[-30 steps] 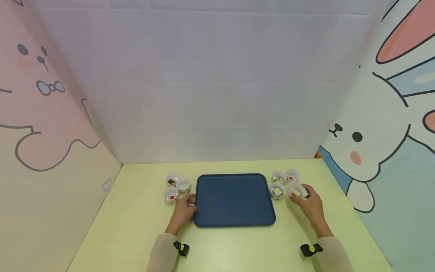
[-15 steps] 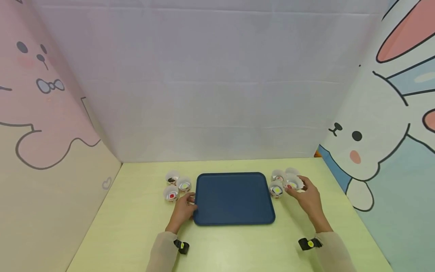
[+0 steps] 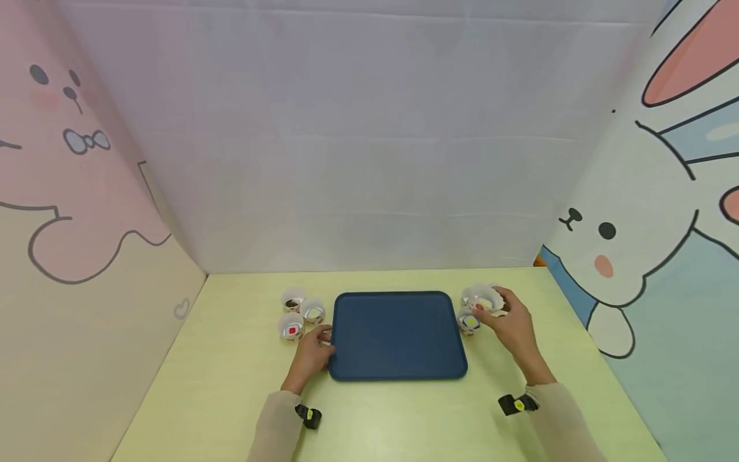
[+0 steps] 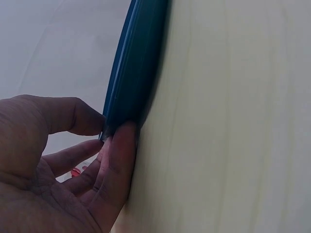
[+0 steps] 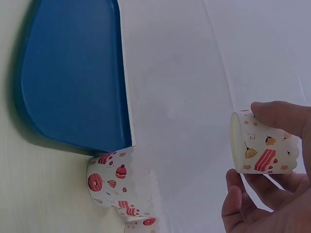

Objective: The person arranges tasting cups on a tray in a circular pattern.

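Observation:
My right hand (image 3: 516, 328) holds a paper baking cup (image 5: 268, 145) between thumb and fingers, raised above the right-hand cups. Cake and pumpkin prints cover its wall, and something yellow shows inside it in the head view. Beneath it, a cup with a yellow piece (image 3: 470, 321) stands by the tray's right edge; cups behind are mostly hidden by the held one. A dark blue tray (image 3: 398, 337) lies flat in the middle of the table. At its left edge, my left hand (image 3: 310, 354) pinches the rim, thumb on one side and fingers (image 4: 119, 160) on the other.
Left of the tray stand three more cups: one with dark contents (image 3: 292, 300), one with a yellow piece (image 3: 313, 311) and one with a red piece (image 3: 291, 328). A pale wall (image 3: 369, 160) rises behind the table (image 3: 381, 417), with printed walls at both sides.
My right hand has lifted the baking cup and carried it leftward and away from me, over the other right-hand cups. The left hand and tray have stayed in place.

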Action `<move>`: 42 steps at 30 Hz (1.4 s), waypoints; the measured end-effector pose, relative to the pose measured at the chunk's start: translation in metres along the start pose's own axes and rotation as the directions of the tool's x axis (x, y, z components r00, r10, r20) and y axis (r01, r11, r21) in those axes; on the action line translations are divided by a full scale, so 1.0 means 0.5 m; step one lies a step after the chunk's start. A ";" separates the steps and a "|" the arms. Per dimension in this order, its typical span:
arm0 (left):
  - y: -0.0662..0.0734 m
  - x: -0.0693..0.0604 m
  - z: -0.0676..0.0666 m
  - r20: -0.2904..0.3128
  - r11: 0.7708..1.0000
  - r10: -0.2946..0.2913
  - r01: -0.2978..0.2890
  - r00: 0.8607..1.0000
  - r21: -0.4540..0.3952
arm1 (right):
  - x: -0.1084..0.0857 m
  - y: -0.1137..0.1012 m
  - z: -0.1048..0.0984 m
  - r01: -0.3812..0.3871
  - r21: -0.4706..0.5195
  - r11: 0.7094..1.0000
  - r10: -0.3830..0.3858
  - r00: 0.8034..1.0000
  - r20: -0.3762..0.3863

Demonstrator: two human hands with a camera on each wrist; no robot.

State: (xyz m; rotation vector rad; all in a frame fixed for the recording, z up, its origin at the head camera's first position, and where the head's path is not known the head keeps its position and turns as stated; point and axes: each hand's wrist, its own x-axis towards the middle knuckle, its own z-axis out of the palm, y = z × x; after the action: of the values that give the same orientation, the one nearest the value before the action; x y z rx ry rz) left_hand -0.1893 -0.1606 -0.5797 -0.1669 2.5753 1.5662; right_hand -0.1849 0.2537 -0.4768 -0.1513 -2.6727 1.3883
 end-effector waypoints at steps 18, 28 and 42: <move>0.000 -0.002 0.001 -0.006 1.000 0.001 -0.001 1.000 0.003 | 0.018 -0.040 0.042 0.038 0.038 0.999 -0.040 0.998 0.039; 0.007 -0.005 0.003 -0.005 1.000 -0.009 0.009 1.000 0.012 | 0.031 -0.060 0.079 0.045 0.089 0.995 -0.052 0.996 0.071; 0.002 0.000 0.003 -0.001 1.000 -0.026 0.026 1.000 -0.003 | 0.045 -0.072 0.148 0.027 0.091 0.995 -0.038 0.993 0.113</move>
State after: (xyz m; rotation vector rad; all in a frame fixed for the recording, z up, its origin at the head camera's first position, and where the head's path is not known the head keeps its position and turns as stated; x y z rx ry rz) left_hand -0.1892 -0.1586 -0.5796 -0.2014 2.5611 1.5619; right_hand -0.2200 0.1766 -0.4882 -0.0195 -2.6832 1.5487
